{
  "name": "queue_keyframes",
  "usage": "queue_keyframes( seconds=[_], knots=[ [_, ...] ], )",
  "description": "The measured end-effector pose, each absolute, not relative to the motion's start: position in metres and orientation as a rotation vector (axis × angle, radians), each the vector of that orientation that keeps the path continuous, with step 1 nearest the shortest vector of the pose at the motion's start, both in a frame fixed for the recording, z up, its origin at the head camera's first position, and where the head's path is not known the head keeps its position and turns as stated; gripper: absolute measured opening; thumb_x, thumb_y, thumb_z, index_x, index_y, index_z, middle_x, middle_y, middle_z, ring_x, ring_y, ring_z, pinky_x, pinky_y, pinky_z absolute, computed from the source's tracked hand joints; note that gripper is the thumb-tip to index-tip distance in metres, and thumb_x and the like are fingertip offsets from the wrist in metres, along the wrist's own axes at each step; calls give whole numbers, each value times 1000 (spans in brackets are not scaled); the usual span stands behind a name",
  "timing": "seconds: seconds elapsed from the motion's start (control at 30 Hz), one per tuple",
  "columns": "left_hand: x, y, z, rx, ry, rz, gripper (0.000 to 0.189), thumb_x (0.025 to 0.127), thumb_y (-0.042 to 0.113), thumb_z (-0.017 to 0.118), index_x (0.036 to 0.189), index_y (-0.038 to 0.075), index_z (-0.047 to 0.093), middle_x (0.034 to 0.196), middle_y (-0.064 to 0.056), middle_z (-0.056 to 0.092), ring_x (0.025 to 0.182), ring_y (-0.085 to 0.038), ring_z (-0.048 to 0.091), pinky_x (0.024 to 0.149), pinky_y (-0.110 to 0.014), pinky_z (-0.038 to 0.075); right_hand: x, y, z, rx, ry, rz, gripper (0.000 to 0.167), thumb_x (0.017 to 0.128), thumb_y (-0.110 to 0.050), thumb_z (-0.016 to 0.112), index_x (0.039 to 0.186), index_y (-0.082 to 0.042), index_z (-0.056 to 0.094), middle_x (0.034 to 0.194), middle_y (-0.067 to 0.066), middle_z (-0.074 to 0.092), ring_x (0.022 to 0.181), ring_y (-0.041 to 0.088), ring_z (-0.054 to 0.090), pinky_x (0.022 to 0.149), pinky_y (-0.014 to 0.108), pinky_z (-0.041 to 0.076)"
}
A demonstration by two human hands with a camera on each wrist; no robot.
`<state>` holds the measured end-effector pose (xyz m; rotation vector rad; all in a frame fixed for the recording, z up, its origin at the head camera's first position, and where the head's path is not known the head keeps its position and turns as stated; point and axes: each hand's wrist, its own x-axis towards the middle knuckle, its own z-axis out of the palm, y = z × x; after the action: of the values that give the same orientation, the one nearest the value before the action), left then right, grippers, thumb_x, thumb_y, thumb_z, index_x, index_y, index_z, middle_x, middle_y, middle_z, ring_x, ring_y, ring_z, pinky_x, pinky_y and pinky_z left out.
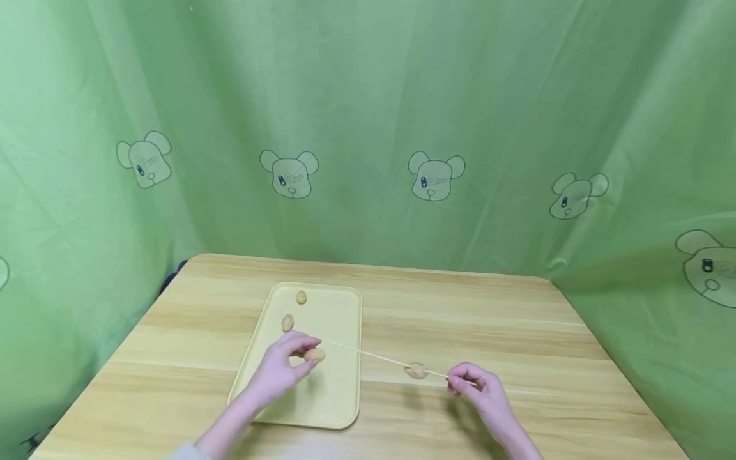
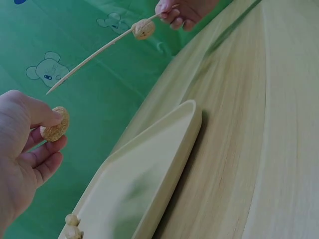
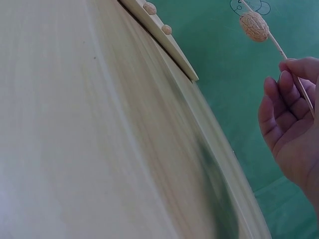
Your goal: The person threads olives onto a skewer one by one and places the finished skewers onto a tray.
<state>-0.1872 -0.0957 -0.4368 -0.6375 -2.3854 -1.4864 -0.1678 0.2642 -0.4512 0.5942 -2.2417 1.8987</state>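
Note:
My left hand [image 1: 278, 367] pinches a wrinkled tan, walnut-like ball [image 2: 56, 124] between thumb and fingers, above the tray. A thin wooden skewer [image 1: 370, 354] is pinched near its rear end by my right hand [image 1: 484, 395]. One similar walnut-like ball [image 3: 254, 26] is threaded on that skewer, a little ahead of the right fingers. The skewer's pointed tip faces left, apart from the ball in the left hand. Two more such balls, a far one [image 1: 301, 297] and a nearer one [image 1: 287, 322], lie on the cream tray [image 1: 339, 396].
The tray rests on the left part of a wood-grain table [image 1: 506, 332]. Green curtains [image 1: 356, 96] printed with bear heads hang behind the table and along both sides.

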Motion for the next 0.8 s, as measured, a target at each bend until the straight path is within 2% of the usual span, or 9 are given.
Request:
queue_keyframes(
  seconds=[0.27,0.47,0.67,0.8],
  knots=[
    [-189,-89,-438,-524,-2434,-1629,35,75,-9,68,109,-8,60,94,-9,61,83,-23,59,78,-30,52,-168,264,-451,601,-2242,1903,8,86,8,53,85,15,55,73,4,60,66,15,56,62,24,50],
    [-186,-87,-434,-442,-2418,-1782,33,80,5,69,111,-4,61,95,-6,64,84,-16,59,77,-25,51,-167,264,-452,592,-2244,1901,8,86,8,53,85,15,55,73,4,60,66,14,56,62,24,50],
    [-185,-88,-435,-430,-2406,-1838,22,83,13,69,100,1,65,90,-6,67,79,-14,60,70,-23,51,-167,264,-454,607,-2232,1920,12,87,8,53,86,19,52,73,4,60,67,12,56,62,24,50],
    [-185,-89,-436,-433,-2415,-1867,21,83,15,68,99,2,66,93,-7,67,83,-14,61,74,-22,50,-167,264,-455,607,-2226,1926,12,87,8,53,86,20,51,73,5,60,66,13,56,62,24,50]
  ],
)
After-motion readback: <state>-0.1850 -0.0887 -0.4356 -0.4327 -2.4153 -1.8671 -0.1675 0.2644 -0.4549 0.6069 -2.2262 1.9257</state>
